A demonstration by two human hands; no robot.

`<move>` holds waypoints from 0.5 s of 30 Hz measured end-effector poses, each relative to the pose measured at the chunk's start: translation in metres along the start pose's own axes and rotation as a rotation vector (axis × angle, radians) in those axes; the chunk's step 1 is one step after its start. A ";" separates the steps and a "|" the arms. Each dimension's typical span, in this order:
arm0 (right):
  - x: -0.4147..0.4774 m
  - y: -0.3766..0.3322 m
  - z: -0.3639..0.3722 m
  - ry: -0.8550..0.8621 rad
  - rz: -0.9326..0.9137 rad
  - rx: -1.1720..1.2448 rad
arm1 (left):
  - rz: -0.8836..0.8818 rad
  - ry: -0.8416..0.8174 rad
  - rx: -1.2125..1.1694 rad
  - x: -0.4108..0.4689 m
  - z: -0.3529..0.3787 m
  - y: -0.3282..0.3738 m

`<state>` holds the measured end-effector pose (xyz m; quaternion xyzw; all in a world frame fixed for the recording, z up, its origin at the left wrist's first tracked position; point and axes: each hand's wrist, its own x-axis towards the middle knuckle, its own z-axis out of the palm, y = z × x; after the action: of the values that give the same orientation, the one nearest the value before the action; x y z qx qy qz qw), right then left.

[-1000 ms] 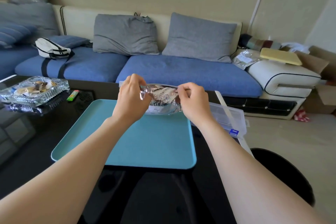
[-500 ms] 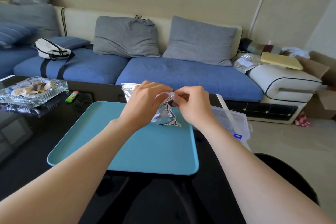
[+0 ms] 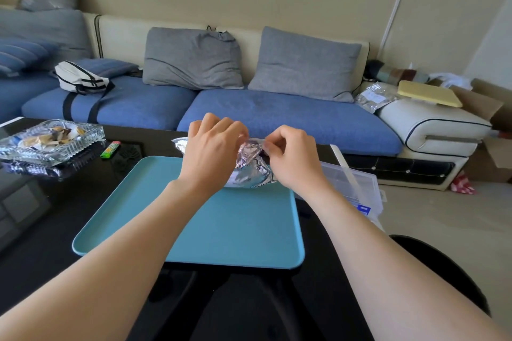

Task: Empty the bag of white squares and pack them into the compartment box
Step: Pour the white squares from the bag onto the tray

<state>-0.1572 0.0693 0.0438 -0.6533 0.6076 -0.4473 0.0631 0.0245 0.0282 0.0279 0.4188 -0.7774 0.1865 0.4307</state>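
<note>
On the black counter [image 3: 41, 216]: teal tray [image 3: 235, 230], foil bag [image 3: 250, 171] over its far edge, top pinched by left hand [image 3: 213, 152] and right hand [image 3: 293, 158]. Clear compartment box [image 3: 349, 183] just right of tray. Glass dish [image 3: 50, 141] and lighter [image 3: 110, 149] far left. Blue sofa [image 3: 277, 116] behind.

Glass ashtray [image 3: 52, 141], green lighter [image 3: 110, 149] beside it on black table [image 3: 55, 202]; white bag [image 3: 80, 79] on sofa [image 3: 277, 116].
</note>
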 end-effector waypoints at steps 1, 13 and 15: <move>0.000 0.001 -0.002 0.013 0.016 0.018 | -0.032 -0.006 0.027 -0.001 0.001 -0.004; 0.004 0.006 -0.017 0.234 0.160 0.201 | -0.442 -0.405 0.258 -0.019 -0.001 -0.036; 0.003 0.004 -0.017 0.289 0.152 0.203 | -0.480 -0.458 0.235 -0.019 -0.001 -0.035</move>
<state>-0.1719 0.0730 0.0527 -0.5246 0.6097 -0.5895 0.0744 0.0592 0.0181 0.0104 0.6675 -0.7062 0.0695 0.2256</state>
